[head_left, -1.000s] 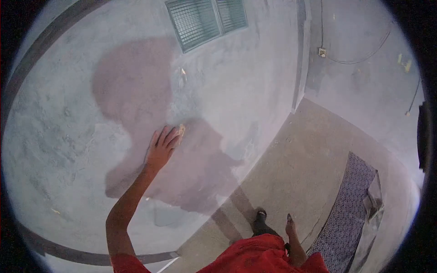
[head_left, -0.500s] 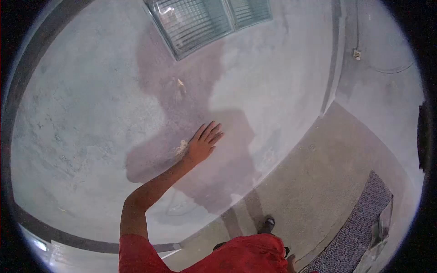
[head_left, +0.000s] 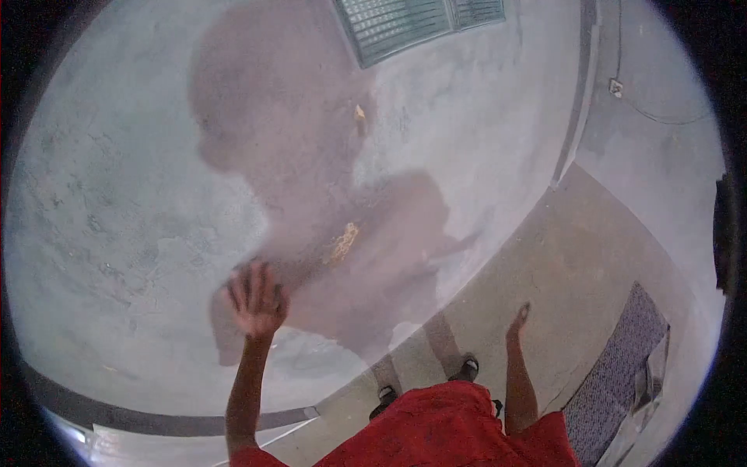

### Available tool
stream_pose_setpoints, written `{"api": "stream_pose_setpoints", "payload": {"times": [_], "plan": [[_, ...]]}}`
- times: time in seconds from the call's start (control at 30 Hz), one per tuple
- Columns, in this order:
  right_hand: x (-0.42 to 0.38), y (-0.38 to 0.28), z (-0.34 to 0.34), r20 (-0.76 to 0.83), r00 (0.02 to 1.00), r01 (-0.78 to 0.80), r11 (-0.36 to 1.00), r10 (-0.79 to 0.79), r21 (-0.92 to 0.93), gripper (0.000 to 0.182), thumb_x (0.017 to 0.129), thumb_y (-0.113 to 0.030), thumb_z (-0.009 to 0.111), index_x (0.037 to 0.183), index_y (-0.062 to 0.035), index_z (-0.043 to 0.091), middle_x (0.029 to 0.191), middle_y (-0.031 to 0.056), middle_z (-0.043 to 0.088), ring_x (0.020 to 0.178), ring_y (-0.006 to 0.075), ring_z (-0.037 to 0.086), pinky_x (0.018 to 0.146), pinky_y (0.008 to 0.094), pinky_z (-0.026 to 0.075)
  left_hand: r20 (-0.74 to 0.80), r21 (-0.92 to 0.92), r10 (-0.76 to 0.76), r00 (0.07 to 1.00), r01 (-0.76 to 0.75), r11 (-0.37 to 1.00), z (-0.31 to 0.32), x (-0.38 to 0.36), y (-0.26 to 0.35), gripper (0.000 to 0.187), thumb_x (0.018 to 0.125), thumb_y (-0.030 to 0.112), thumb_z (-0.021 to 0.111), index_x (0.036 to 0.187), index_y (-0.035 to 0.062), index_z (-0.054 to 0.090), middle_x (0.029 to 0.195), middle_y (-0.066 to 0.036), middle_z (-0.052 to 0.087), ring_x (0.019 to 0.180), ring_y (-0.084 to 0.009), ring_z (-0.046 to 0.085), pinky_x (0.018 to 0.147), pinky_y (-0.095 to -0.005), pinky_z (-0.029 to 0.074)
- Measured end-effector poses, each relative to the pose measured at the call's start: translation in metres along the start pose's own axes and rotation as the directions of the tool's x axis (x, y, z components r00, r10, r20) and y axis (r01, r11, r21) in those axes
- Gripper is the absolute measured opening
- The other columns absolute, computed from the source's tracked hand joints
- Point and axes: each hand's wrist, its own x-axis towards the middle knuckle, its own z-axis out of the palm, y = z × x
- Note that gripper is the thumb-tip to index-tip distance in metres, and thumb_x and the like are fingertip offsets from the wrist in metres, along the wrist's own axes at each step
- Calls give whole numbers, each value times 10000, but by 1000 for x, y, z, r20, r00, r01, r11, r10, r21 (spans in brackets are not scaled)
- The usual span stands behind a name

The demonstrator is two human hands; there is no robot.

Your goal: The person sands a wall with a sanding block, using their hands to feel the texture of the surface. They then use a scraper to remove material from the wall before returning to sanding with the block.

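My left hand (head_left: 257, 300) is raised at the pale plastered wall (head_left: 140, 311), its fingers spread and nothing in it. A rough yellowish patch of damaged plaster (head_left: 342, 243) lies up and to the right of that hand. Higher on the wall is a smaller chipped spot (head_left: 360, 115). My right hand (head_left: 520, 315) is held out over the floor on the right side, away from the wall. It shows small and edge-on, so I cannot tell how its fingers are set. My shadow covers much of the wall around the left hand.
A louvred or ribbed glass window (head_left: 420, 27) is set in the wall at the top. Concrete floor (head_left: 560, 257) runs along the wall's foot. A patterned mat (head_left: 607, 381) lies at right. A socket with a cable (head_left: 615, 87) is on the side wall.
My left hand has moved left and down, away from beside the damaged plaster patch. My right hand has come up from the lower edge. The view has shifted, and my shadow's head looms larger.
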Motion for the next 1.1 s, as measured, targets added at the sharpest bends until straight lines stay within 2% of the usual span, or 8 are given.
{"api": "stream_pose_setpoints", "payload": {"times": [0.03, 0.1, 0.37, 0.73, 0.8, 0.93, 1.03, 1.1], "plan": [[47, 87, 14, 86, 954, 294, 949, -286, -114, 615, 976, -389, 283, 1450, -34, 117, 1518, 117, 121, 1400, 244, 83, 1129, 369, 38, -56, 34, -51, 997, 53, 998, -10, -10, -16, 499, 892, 353, 497, 1329, 120, 438, 1418, -146, 363, 1317, -432, 269, 1043, -582, 220], [-15, -23, 110, 116, 963, 241, 970, -244, 36, 634, 971, -431, 264, 1448, -36, 129, 1525, 97, 92, 1403, 246, 78, 1131, 371, 39, -62, -41, -180, 982, 177, 983, -30, -30, -45, 462, 932, 336, 443, 1323, 90, 437, 1418, -171, 352, 1323, -454, 237, 1048, -601, 200], [-242, -189, 335, 294, 795, 540, 840, -531, 58, 613, 979, -434, 176, 1442, -33, 149, 1511, 135, 137, 1398, 302, 78, 1129, 423, 28, -331, -148, -240, 913, 201, 968, -44, -89, -113, 450, 971, 260, 322, 1371, 54, 312, 1384, -212, 373, 1296, -489, 259, 1015, -634, 255], [-358, -205, 393, 289, 755, 621, 784, -589, -23, 672, 967, -467, 200, 1433, 11, 127, 1502, 200, 99, 1393, 366, 27, 1110, 492, 7, -482, -310, -250, 839, 104, 945, -31, -104, -121, 481, 958, 292, 289, 1413, 142, 242, 1401, -198, 352, 1278, -488, 300, 1007, -671, 235], [-358, -209, 401, 302, 783, 585, 808, -544, -64, 669, 965, -471, 192, 1440, -5, 120, 1507, 196, 73, 1390, 382, 14, 1107, 503, 2, -583, -343, -225, 781, 14, 939, -31, -99, -123, 445, 966, 272, 329, 1380, 107, 339, 1385, -200, 382, 1290, -477, 280, 996, -664, 229], [-330, -225, 414, 234, 791, 597, 797, -566, -90, 647, 968, -460, 183, 1449, -32, 114, 1511, 194, 45, 1388, 391, -12, 1104, 509, -1, -540, -349, -278, 794, 90, 933, -37, -99, -118, 479, 962, 306, 321, 1382, 75, 331, 1402, -203, 354, 1296, -471, 273, 998, -652, 234], [-284, -235, 423, 122, 776, 627, 778, -619, -34, 635, 973, -446, 177, 1447, -27, 124, 1512, 191, 38, 1389, 384, -9, 1109, 492, -1, -452, -485, -444, 773, 205, 850, -32, -100, -114, 533, 956, 377, 299, 1381, 55, 327, 1416, -203, 333, 1307, -474, 247, 1019, -638, 204], [-252, -252, 422, 83, 784, 619, 785, -616, -22, 631, 975, -443, 180, 1446, -26, 128, 1513, 188, 41, 1391, 371, -4, 1113, 477, 2, -138, -399, -547, 826, 459, 794, 1, -154, -123, 663, 910, 494, 300, 1403, 52, 270, 1452, -176, 263, 1341, -433, 175, 1056, -599, 150]]}}
